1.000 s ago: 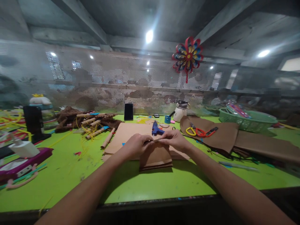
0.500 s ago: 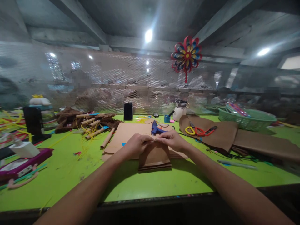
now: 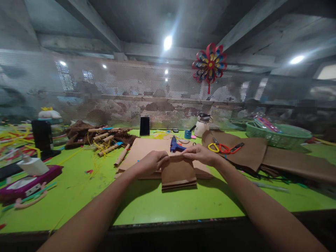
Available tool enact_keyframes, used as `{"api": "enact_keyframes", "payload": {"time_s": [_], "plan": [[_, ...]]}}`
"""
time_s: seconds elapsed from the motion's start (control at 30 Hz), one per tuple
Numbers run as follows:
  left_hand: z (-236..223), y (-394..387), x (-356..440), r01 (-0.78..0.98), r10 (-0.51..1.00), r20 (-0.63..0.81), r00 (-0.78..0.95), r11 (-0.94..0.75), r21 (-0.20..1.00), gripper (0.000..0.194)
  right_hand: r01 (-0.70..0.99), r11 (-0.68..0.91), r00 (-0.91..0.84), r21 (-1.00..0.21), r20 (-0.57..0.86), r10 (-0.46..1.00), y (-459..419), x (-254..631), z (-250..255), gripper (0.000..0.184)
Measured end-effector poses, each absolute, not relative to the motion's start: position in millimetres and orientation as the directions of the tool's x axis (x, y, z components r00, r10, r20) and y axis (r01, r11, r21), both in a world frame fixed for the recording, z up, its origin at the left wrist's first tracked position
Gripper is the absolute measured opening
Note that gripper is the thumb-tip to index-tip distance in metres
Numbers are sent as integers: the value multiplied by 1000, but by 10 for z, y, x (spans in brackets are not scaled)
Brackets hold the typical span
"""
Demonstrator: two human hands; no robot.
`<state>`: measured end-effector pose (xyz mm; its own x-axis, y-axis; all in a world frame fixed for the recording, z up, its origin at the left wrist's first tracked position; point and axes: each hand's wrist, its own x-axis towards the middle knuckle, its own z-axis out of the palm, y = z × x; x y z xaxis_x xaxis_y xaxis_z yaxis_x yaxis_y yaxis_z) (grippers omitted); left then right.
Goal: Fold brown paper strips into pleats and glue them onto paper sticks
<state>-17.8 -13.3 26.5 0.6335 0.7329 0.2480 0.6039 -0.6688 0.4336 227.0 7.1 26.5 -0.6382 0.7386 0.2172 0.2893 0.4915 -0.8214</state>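
Note:
Between my hands is a folded piece of brown paper point(image 3: 179, 172), its layered lower edge hanging toward me. My left hand point(image 3: 155, 162) has its fingers closed on the paper's upper left corner. At the upper right edge, my right hand point(image 3: 201, 154) pinches the fold between thumb and fingertips. Beneath and behind lies a stack of light brown paper sheets point(image 3: 143, 148). A blue glue gun point(image 3: 175, 144) rests on that stack, just beyond the folded paper.
Scissors with yellow and orange handles point(image 3: 223, 147) lie on brown paper at right, near a green basket point(image 3: 294, 136). Rolled paper tubes point(image 3: 105, 143) and a purple power strip point(image 3: 31, 183) are at left. A phone point(image 3: 144, 126) and a white jug point(image 3: 202, 127) stand behind.
My hands have spread apart along the paper's top edge, from close together at its middle to its two ends. The view has shifted slightly.

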Motion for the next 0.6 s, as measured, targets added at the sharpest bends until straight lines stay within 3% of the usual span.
{"api": "enact_keyframes", "payload": {"time_s": [0.17,0.37,0.47,0.6], "plan": [[275,-103,-192,619,733,242,636,-671,408,45,259,446,-623,-857,204,755,95,2280,237,47],[324,-122,-186,718,695,393,602,-687,113,38,246,456,-589,-856,242,771,62,2156,185,47],[336,-176,-133,709,660,420,623,-703,53,36,321,519,-573,-792,273,773,-27,2047,199,44],[290,-200,-80,708,681,363,636,-702,76,35,427,670,-610,-607,353,709,-136,1925,213,36]]}}
